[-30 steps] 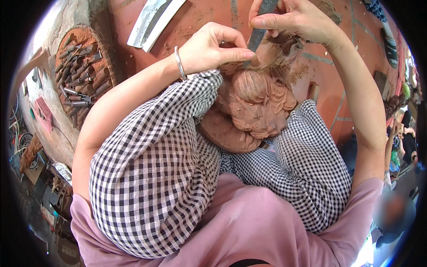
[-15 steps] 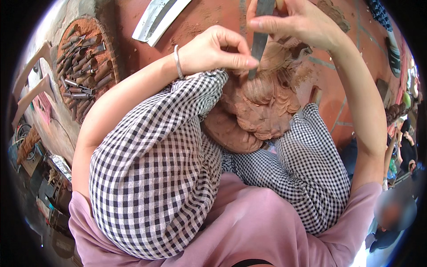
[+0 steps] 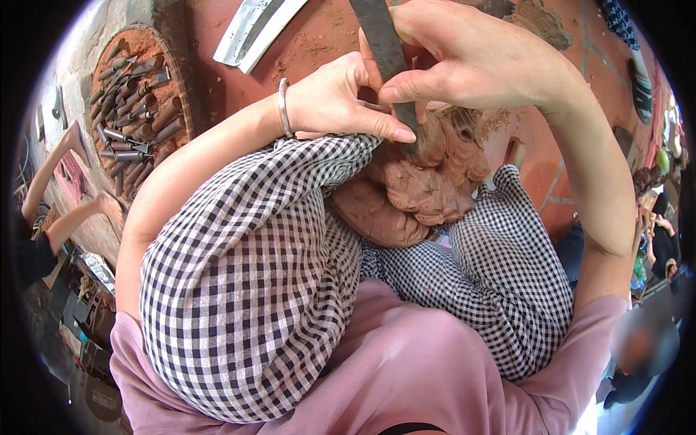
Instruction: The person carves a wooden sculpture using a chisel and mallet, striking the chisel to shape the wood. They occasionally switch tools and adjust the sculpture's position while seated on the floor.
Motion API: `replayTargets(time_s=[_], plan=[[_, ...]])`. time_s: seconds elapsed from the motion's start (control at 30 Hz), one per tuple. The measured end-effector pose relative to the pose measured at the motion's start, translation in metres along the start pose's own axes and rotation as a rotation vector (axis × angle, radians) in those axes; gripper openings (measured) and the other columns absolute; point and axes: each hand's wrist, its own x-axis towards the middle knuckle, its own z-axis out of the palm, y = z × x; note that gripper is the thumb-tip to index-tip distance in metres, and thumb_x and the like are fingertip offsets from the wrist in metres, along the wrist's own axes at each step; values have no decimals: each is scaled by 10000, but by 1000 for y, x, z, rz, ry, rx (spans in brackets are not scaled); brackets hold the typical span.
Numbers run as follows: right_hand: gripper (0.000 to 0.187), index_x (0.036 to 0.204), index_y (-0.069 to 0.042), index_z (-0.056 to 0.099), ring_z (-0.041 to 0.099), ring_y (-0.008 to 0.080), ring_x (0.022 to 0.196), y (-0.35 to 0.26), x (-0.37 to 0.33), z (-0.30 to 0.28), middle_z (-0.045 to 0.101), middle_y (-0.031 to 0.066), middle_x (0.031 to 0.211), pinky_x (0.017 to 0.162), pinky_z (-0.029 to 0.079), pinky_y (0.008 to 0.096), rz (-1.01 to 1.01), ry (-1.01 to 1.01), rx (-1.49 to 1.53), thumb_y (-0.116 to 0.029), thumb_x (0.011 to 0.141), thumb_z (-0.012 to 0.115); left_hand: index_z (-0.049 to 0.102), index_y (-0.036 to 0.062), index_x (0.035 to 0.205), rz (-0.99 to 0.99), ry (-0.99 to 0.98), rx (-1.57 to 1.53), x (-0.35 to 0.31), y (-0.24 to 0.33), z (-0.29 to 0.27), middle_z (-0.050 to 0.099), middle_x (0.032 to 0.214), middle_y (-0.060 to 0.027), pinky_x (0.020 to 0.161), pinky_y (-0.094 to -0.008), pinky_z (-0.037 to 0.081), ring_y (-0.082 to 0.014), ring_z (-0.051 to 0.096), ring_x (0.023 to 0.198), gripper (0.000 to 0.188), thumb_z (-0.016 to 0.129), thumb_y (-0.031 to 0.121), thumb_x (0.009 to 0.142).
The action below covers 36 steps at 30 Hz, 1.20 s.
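Observation:
A reddish-brown carving (image 3: 428, 185) with rounded, curling relief, apparently wood, rests between my legs in checkered trousers. Over its far end slants a long, flat, dark metal blade (image 3: 383, 42); whether it is a chisel or a file I cannot tell. My right hand (image 3: 442, 61) is closed around the blade's middle, thumb across its face. My left hand (image 3: 341, 98), with a silver bangle at the wrist, pinches the blade low down, its thumb by the lower end. That lower end meets the carved surface. Some fingers of both hands are hidden behind the blade.
At far left a round basket (image 3: 141, 109) holds several wooden-handled carving tools among shavings. A white and grey curved strip (image 3: 254, 32) lies on the red tiled floor (image 3: 326, 29). Another person's arms (image 3: 72, 210) show at the left edge. People sit at the right.
Both my hands have moved nearer, and the blade now tilts the other way, its top toward the left. My left hand has closed in on the blade. Another person's hand shifted at left.

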Motion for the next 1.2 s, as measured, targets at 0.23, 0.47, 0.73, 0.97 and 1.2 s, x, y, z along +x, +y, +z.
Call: replayTargets(time_s=[0.23, 0.47, 0.73, 0.97, 1.2], plan=[[200, 874, 32, 627, 613, 167, 674, -21, 15, -2, 661, 106, 778, 598, 479, 313, 487, 55, -2, -167, 865, 641, 694, 7, 882, -65, 28, 69, 2, 5, -4, 682, 778, -20, 646, -220, 506, -62, 610, 714, 231, 762, 220, 822], [202, 874, 41, 604, 605, 148, 662, -23, 8, -7, 656, 85, 779, 544, 471, 279, 344, 10, 89, -158, 874, 638, 706, 6, 886, -50, 46, 19, 0, 3, -2, 685, 778, -9, 649, -226, 500, -54, 610, 720, 214, 744, 213, 843], [193, 922, 52, 617, 595, 139, 739, 2, 18, -8, 661, 80, 812, 664, 477, 293, 325, 169, -29, -125, 850, 644, 675, 9, 927, -102, 243, -177, 4, -19, -12, 684, 784, -36, 601, -229, 505, -77, 610, 669, 178, 688, 183, 891], [152, 919, 17, 637, 573, 101, 722, 44, -2, -10, 643, 22, 818, 642, 464, 248, 212, 35, 366, -125, 873, 667, 674, 6, 839, -48, 67, 52, 14, 12, 4, 638, 735, -3, 593, -208, 474, -49, 567, 659, 214, 758, 202, 834], [131, 944, -13, 612, 578, 80, 731, 69, -22, -4, 625, 9, 811, 626, 488, 237, 184, 276, 462, -116, 885, 670, 695, 8, 831, -268, 221, -136, 29, 9, -4, 604, 636, 16, 487, -200, 408, -34, 518, 548, 221, 757, 220, 833]])
